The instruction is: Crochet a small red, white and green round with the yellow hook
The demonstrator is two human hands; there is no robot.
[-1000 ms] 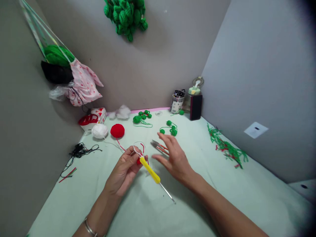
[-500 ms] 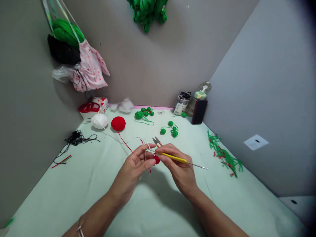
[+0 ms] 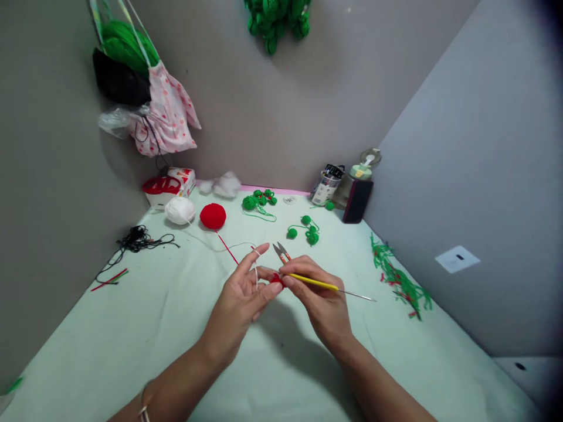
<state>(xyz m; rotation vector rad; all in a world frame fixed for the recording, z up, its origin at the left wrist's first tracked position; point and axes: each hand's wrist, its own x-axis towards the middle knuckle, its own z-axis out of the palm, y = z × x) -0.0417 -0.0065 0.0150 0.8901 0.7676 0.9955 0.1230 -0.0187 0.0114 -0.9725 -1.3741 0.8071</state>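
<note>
My right hand (image 3: 319,293) is closed round the yellow handle of a crochet hook (image 3: 314,282), whose bare metal end points out to the right. Between thumb and fingers my left hand (image 3: 244,287) pinches a small red crochet piece (image 3: 276,279). White yarn (image 3: 256,266) runs over its raised index finger. The hook's working tip lies at the red piece, partly hidden by fingers. Just beyond my hands lie thread snips (image 3: 281,252) with the blades pointing away. A red ball of yarn (image 3: 213,216) and a white ball of yarn (image 3: 179,210) sit farther back on the left.
Green crocheted balls (image 3: 311,235) lie behind the snips. Black yarn (image 3: 136,239) is heaped at left, green and red yarn scraps (image 3: 400,275) at right. A phone (image 3: 358,201) leans by a bottle and a pen holder (image 3: 326,186). A pink dotted bag (image 3: 165,114) hangs on the wall.
My left index finger has lifted and straightened, drawing the white yarn up. The red piece has shifted slightly and is more covered by my fingers. The whole view has moved a little.
</note>
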